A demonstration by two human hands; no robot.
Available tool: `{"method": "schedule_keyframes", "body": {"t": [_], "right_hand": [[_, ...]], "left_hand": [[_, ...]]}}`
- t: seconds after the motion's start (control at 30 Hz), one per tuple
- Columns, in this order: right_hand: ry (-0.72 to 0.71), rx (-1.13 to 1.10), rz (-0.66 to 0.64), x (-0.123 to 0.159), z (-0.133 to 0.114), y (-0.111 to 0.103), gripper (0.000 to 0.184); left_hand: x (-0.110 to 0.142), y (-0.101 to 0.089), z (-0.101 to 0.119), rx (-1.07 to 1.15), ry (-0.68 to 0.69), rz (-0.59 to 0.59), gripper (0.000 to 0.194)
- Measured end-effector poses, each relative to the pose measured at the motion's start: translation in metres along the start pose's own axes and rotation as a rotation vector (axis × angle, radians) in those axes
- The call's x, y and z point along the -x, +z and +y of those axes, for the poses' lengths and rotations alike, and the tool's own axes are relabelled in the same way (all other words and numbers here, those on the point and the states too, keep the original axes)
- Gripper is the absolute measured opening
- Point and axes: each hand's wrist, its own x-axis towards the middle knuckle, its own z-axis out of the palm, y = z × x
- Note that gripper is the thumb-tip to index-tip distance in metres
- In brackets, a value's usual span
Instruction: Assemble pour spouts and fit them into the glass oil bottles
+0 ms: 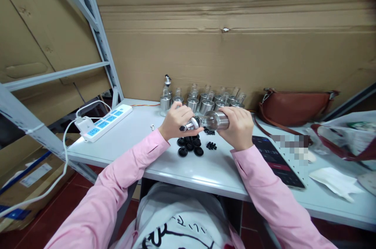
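My right hand (237,126) is closed around a glass bottle with a steel base (214,119), held sideways above the white table (164,163). My left hand (178,121) is closed on the silver pourer spout (190,125) at the bottle's mouth. Under the hands lie several black rubber stoppers (190,146) and a small pile of black parts (211,146). Behind the hands stands a row of several glass bottles with steel bases (205,101), one at the left fitted with a pourer (167,81).
A white and blue power strip (105,122) with a plugged charger lies at the left. A phone (276,161) lies at the right, with a brown shoulder bag (295,108) behind it, white paper (333,182) and a plastic bag (346,135). A cardboard wall stands behind.
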Motion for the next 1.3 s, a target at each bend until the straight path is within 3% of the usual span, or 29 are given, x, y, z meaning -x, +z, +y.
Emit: {"method": "schedule_keyframes", "body": {"t": [0.3, 0.43, 0.5, 0.63, 0.8, 1.07, 1.3], "right_hand": [[-0.003, -0.034, 0.010, -0.001, -0.004, 0.000, 0.034], [0.030, -0.061, -0.011, -0.002, -0.007, 0.001, 0.035], [0.066, -0.091, -0.015, -0.001, -0.007, 0.002, 0.038], [0.097, -0.124, -0.004, 0.002, -0.007, 0.005, 0.044], [0.079, -0.161, -0.028, 0.003, -0.014, 0.008, 0.047], [0.117, -0.236, -0.092, 0.003, -0.020, 0.011, 0.046], [0.152, -0.323, -0.008, -0.008, -0.023, 0.007, 0.056]], "left_hand": [[0.003, 0.000, -0.001, -0.014, 0.013, 0.079, 0.030], [0.002, -0.002, 0.001, 0.038, 0.046, 0.237, 0.029], [0.001, -0.003, 0.004, 0.101, -0.010, 0.285, 0.029], [-0.001, -0.004, 0.010, 0.239, -0.109, 0.224, 0.024], [-0.002, -0.001, 0.015, 0.323, -0.004, 0.175, 0.023], [-0.009, -0.007, 0.021, 0.363, -0.038, -0.130, 0.019], [-0.033, -0.025, -0.002, 0.251, -0.175, 0.005, 0.009]]}}
